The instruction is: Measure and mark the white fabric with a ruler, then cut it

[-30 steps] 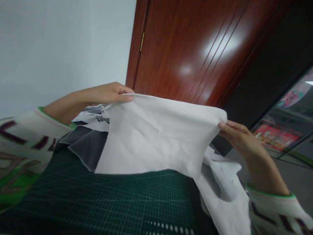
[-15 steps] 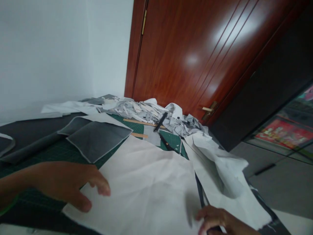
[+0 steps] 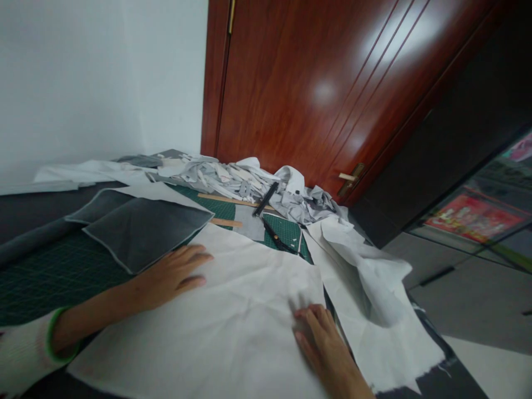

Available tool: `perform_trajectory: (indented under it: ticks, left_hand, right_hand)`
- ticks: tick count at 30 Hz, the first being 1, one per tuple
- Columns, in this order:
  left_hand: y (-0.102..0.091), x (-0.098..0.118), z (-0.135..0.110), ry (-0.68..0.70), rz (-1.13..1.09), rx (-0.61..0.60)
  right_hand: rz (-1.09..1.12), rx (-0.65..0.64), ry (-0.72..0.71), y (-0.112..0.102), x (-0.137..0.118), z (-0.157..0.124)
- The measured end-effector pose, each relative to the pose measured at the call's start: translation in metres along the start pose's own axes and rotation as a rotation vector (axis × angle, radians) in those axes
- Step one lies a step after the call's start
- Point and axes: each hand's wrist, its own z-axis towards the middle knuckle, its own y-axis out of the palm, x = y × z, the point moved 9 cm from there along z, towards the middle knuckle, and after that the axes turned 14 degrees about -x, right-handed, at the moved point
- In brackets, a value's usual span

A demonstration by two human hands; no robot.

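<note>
Both hands had moved up the cloth within the last half second: the left hand [image 3: 168, 280] now lay farther along its left side, and the right hand [image 3: 328, 341] had come up from near the bottom of my view to the right side. Under them the broad, creased sheet of plain white cloth [image 3: 233, 321] lay spread over the near middle of the counter [image 3: 449, 379], partly covering a dark-green gridded cutting mat [image 3: 33, 285]. Neither hand gripped anything; the left fingers were loosely extended on the fabric, the right ones slightly bent, though I could not tell how firmly they pressed.

Creases ran across the sheet's middle, so, to my mind, light flat strokes outward from there would serve best, one palm anchoring while the other worked. Its left side lay close by a folded dark-grey cloth piece with a pale border [image 3: 153, 230], and its right side near a frayed white cloth [image 3: 349, 299] along the counter's right edge; pressing sideways might drag either.

I found no readable brand or label on the fabrics. Behind the cabinet glass, beyond the counter's right edge, a red panel with gold-toned markings [image 3: 474, 216] was too blurred to read.
</note>
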Motion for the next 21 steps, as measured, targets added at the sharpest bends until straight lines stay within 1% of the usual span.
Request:
perform_trajectory:
  ticks: [2, 4, 7, 9, 11, 13, 18, 21]
  left_hand:
    - [-0.001, -0.009, -0.005, -0.045, 0.028, 0.047]
    - [-0.002, -0.016, -0.009, -0.098, 0.055, 0.072]
    - [-0.009, -0.027, -0.013, -0.242, 0.062, 0.138]
    - [-0.011, -0.033, -0.011, -0.339, 0.011, 0.152]
    - [-0.012, -0.036, -0.007, -0.397, -0.050, 0.137]
    - [-0.013, -0.037, -0.002, -0.427, -0.098, 0.115]
    - [-0.012, -0.045, 0.009, -0.504, -0.235, 0.018]
    - [-0.013, -0.047, 0.014, -0.486, -0.313, -0.025]
  right_hand:
    - [0.029, 0.005, -0.016, 0.001, 0.006, -0.003]
    - [0.068, 0.027, -0.014, -0.003, 0.011, -0.004]
    - [0.108, 0.057, 0.030, -0.008, 0.016, 0.000]
    - [0.101, 0.075, 0.057, -0.009, 0.016, 0.005]
    - [0.075, 0.104, 0.071, -0.010, 0.014, 0.009]
    - [0.045, 0.137, 0.079, -0.010, 0.013, 0.010]
    - [-0.014, 0.153, 0.072, -0.008, 0.010, 0.012]
    - [-0.035, 0.126, 0.064, -0.007, 0.007, 0.014]
